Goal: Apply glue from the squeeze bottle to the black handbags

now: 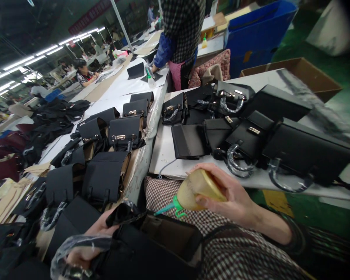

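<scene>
Right hand (236, 198): grip clamped round a bottle (200, 188), fingers over the top, thumb on the near side; held above the lap, just before the near edge of the right table (165, 153).
Bottle: yellowish, lying near level; green nozzle (167, 209) points left and down, tip close over the bag (154, 249). Cannot tell if it touches.
Left hand (86, 245): low left, grip closed on the bag below its raised flap (124, 213); fingers partly hidden by a plastic-wrapped handle (72, 249).
Bag: black, top open, resting on the lap against checked cloth (230, 252).
Right table: white; black bags (251, 136) lie close together on it, handles wrapped in clear plastic.
Left table (116, 90): more bags (124, 132) upright in rows, metal clasps facing the camera.
Co-worker (182, 35): stands at the far end, checked top, blue sleeve, one hand on the left table.
Far right: cardboard box (312, 76), blue bin (256, 31).
</scene>
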Tool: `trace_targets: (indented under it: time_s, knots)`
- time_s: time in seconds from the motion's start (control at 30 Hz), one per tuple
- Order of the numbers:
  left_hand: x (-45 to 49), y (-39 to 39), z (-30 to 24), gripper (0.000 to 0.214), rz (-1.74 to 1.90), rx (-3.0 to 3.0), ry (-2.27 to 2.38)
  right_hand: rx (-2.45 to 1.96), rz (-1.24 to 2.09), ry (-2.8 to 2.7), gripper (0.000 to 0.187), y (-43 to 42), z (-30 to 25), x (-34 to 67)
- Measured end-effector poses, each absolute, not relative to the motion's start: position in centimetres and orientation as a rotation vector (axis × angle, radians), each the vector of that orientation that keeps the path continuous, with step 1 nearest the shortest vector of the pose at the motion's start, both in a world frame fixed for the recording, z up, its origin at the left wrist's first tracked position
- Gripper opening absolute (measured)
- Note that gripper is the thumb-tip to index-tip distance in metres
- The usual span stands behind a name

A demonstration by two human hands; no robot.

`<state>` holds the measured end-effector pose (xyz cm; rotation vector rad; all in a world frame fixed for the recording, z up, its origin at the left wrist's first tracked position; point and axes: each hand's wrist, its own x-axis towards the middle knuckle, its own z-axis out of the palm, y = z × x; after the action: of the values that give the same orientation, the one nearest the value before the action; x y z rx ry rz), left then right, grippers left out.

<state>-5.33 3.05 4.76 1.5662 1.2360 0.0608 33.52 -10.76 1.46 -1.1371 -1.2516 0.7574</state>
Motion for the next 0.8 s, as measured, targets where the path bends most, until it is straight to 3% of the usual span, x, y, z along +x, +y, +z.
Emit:
trace_targets:
  time_s: [0.17, 0.3, 0.8]
  knots:
    - [0.9, 5.4, 3.9, 0.044, -0.241, 1.662, 0.903, -1.303, 0.917, -1.221, 0.046, -11.0, -0.4, 35.4]
    - [3.5, 5.6, 0.2, 0.029, -0.211, 1.644, 0.865, -1.407, 0.901, -1.306, 0.043, -10.8, -1.8, 36.7]
    - [3.0, 4.6, -1.9, 0.042, -0.094, 1.607, 0.944, -1.302, 0.609, -1.649, 0.058, -7.5, -4.0, 36.0]
